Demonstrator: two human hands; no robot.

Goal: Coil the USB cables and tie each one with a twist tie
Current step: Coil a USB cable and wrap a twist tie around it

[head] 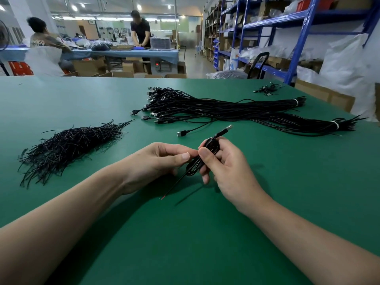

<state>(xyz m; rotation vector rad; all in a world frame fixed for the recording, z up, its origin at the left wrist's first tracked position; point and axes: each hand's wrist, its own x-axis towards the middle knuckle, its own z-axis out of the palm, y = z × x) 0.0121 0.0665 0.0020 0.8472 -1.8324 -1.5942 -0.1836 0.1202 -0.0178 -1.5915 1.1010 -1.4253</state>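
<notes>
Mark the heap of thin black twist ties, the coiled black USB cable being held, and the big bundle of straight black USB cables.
heap of thin black twist ties (70, 145): head view, heap's middle.
coiled black USB cable (192, 167): head view, lower loop.
bundle of straight black USB cables (205, 110): head view, middle strands.

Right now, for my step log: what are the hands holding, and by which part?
The right hand grips the coiled USB cable around the coil's middle, plug sticking up; the left hand pinches the coil's left side.
</notes>
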